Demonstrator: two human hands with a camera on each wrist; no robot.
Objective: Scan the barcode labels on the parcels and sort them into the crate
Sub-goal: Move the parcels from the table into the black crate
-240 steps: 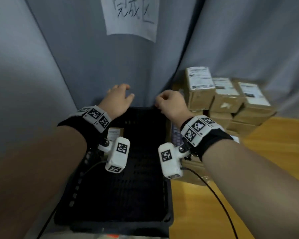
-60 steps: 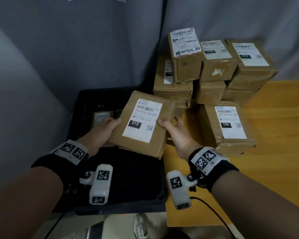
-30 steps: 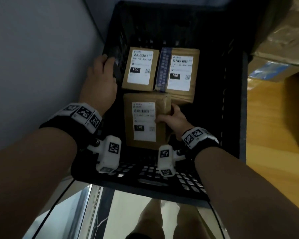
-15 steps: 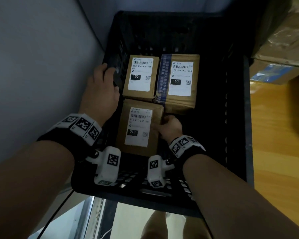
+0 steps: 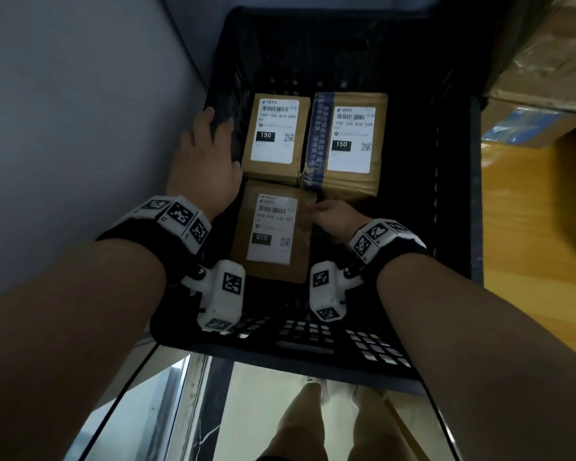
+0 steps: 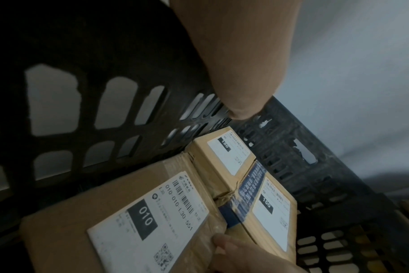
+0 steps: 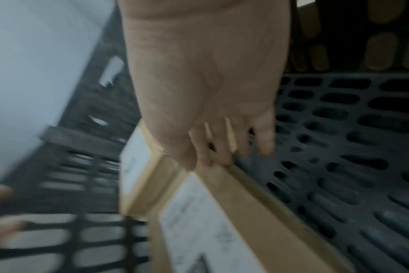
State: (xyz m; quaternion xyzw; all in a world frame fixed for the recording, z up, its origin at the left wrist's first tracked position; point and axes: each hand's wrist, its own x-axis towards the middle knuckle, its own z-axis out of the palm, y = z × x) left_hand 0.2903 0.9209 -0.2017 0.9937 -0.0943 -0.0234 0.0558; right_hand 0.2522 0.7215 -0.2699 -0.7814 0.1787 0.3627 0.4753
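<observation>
Right hand (image 5: pixel 333 218) grips 010 parcel (image 5: pixel 273 232); left hand (image 5: pixel 204 161) grips crate (image 5: pixel 459 181) wall.

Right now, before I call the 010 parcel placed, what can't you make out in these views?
- Right hand fingertips: head view, hidden behind the 010 parcel; right wrist view too blurred to show whether they grip it.
- Left hand fingers: head view, hidden over the crate wall.
- Small label print: blurred in the right wrist view.
- Parcels outside the crate: cut off by the head view's right edge.
</observation>
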